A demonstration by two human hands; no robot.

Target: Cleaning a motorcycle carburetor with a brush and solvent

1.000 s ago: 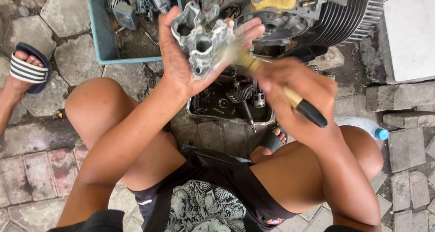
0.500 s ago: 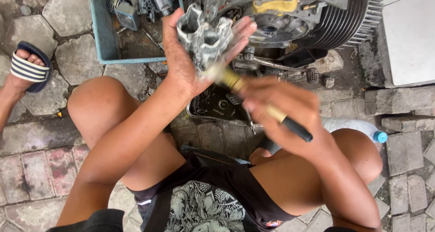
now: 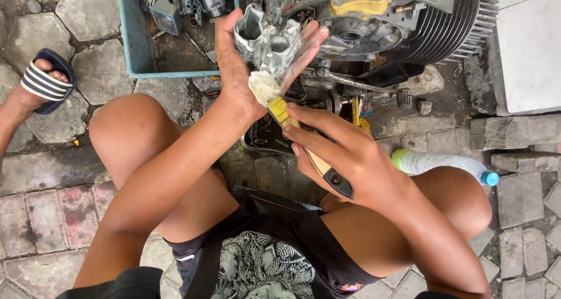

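My left hand (image 3: 236, 80) grips a grey cast-metal engine part (image 3: 267, 42) with round bores, held up over a dark metal pan (image 3: 263, 138). My right hand (image 3: 350, 153) holds a paintbrush (image 3: 292, 124) with a wooden handle, brass ferrule and black tip. The pale bristles press against the lower edge of the metal part. Both hands sit above my bare knees.
A finned engine block (image 3: 409, 24) stands on the paving behind the hands. A blue-green tray (image 3: 131, 48) with several small parts lies at the upper left. A plastic bottle (image 3: 444, 164) lies by my right knee. Another person's foot in a striped sandal (image 3: 44, 80) is at the left.
The brush has swung down and left, from the middle of the part to its lower edge. My right hand dropped toward my knee. The left hand has barely moved.
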